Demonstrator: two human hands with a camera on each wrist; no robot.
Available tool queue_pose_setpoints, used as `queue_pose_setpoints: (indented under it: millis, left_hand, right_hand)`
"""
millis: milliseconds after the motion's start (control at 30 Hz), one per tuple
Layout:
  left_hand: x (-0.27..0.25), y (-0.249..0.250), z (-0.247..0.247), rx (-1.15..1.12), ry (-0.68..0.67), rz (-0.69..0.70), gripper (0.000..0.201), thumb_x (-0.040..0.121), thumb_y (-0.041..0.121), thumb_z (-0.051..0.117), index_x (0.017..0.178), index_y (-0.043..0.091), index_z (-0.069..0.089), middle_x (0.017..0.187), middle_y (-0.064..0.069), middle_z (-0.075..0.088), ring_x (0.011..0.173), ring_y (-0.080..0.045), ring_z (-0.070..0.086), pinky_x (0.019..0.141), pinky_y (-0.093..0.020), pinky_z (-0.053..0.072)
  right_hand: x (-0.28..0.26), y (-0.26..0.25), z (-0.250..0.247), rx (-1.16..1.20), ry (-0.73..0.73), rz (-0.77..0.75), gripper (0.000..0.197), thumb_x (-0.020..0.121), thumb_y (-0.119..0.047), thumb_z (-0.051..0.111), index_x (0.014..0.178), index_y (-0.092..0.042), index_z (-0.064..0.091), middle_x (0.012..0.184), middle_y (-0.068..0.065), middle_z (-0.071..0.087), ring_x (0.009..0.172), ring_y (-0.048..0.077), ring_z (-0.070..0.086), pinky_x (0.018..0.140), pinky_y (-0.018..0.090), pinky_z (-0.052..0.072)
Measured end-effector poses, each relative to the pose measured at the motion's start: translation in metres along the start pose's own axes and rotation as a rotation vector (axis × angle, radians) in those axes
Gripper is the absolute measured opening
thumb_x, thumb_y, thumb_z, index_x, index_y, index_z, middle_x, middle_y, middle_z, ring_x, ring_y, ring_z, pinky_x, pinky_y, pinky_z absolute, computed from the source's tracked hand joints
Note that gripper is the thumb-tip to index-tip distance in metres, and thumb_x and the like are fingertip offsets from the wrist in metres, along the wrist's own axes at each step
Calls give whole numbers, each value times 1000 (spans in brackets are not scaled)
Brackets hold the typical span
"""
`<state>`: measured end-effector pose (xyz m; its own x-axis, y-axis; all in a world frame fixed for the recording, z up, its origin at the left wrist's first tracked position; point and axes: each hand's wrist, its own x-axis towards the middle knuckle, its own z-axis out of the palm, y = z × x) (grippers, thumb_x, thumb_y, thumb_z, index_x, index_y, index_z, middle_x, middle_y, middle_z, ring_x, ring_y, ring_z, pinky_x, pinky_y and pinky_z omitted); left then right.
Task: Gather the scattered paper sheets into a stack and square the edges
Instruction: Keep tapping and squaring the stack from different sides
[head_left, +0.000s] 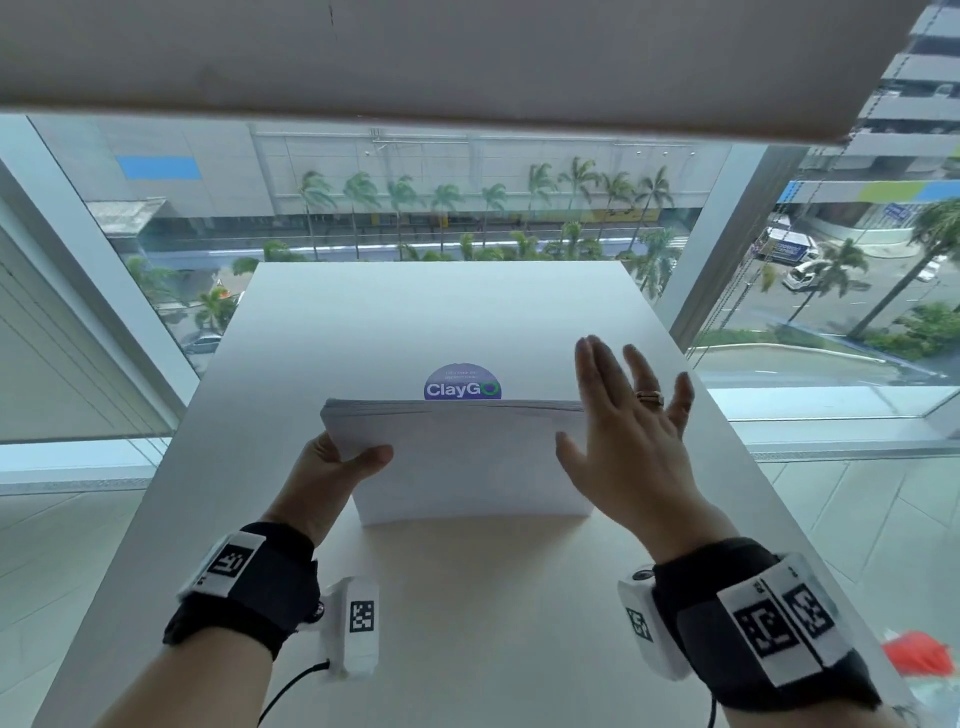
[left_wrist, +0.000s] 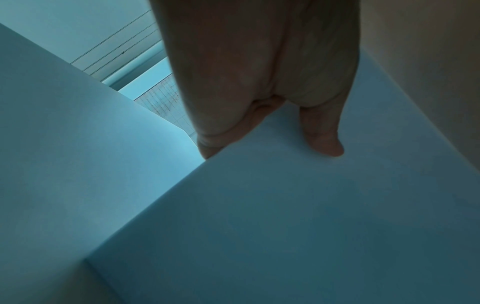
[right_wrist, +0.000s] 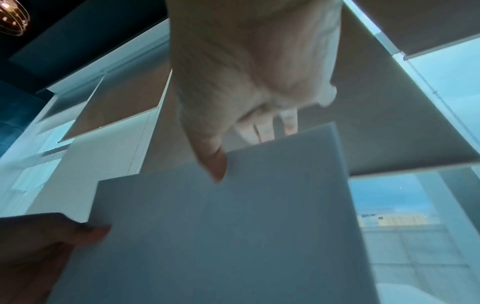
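Paper stack (head_left: 467, 457) upright on white table (head_left: 415, 597), hiding part of ClayGo sticker (head_left: 462, 383); left grip (head_left: 332, 467) grasping it, right grip (head_left: 628, 431) released, flat alongside; window behind.

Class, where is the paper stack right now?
In the head view, the paper stack stands on edge mid-table, gripped by the left hand, right hand open beside it.

Paper stack (right_wrist: 228, 236): upright, fills lower centre of frame. Right hand (right_wrist: 249, 67): top centre, fingers straight, thumb tip over stack's upper edge. Left hand (right_wrist: 39, 253): lower left, thumb on stack's face. Window blind (right_wrist: 389, 123): upper right.
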<state>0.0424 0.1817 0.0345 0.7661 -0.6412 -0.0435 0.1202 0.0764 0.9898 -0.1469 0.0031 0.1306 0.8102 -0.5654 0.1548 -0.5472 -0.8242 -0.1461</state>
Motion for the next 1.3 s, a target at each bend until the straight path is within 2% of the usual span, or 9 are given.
queue_pose_setpoints:
  millis: [133,400,600,767,867,967,1067,1200,1300]
  left_hand:
    - [-1,0,1,-30,8,-11,48,45,31,73,91,18,67,76,13,76,71,1,68,66,-10,52]
    - [-3,-1,2,-29,40,-10,40,51,20,74,90,17,67,74,13,75,70,0,68,72,-19,51]
    - [-8,3,16,-20,127,61,22,64,4,69,83,15,66,65,15,74,61,2,66,60,-11,52]
    - [-7,16,21,51,139,113,21,61,14,67,82,18,67,65,15,73,60,1,64,63,-17,53]
    - [-7,21,19,100,152,113,20,62,16,68,81,19,67,65,16,72,61,1,63,69,-25,51]
    - [-8,22,19,127,188,117,19,61,17,68,79,21,67,64,17,72,60,2,62,70,-29,50]
    - [-7,31,20,228,210,173,18,64,13,74,75,25,65,60,21,70,55,7,60,62,-19,50]
    - [0,44,8,358,270,245,20,60,21,77,71,9,66,59,9,67,56,-2,56,56,-17,44]
    - [1,48,-10,262,348,240,18,61,12,81,68,13,63,56,9,63,56,-5,53,52,-12,43]
  right_hand:
    - [-2,20,-5,-44,-99,39,84,85,-43,50,149,-23,-1,158,-3,11,146,21,1,112,54,-10]
    - [14,47,-11,-29,-163,183,79,81,-45,57,145,-23,18,149,2,32,140,30,20,112,60,1]
    - [33,-2,-13,-34,-245,-85,71,88,-43,49,147,-26,14,150,2,32,141,28,22,112,58,-1]
    - [43,-43,-6,47,-213,-312,30,94,-23,40,123,-15,46,120,7,55,117,30,48,112,50,17]
    - [46,-53,-6,72,-154,-385,24,94,-19,37,110,-10,52,106,8,58,101,31,53,96,39,34]
    - [46,-57,-5,77,-96,-415,15,95,-15,36,100,-10,50,95,9,62,84,30,50,69,31,30]
    - [46,-57,-4,108,-30,-397,8,94,-14,35,87,-17,37,80,5,50,74,26,38,63,29,24]
    - [48,-53,-8,209,43,-328,12,93,-14,39,96,-12,50,90,6,64,78,29,48,62,30,27]
    - [50,-45,-16,409,76,-183,10,91,-13,44,85,-19,50,72,-8,54,76,27,43,61,30,28]
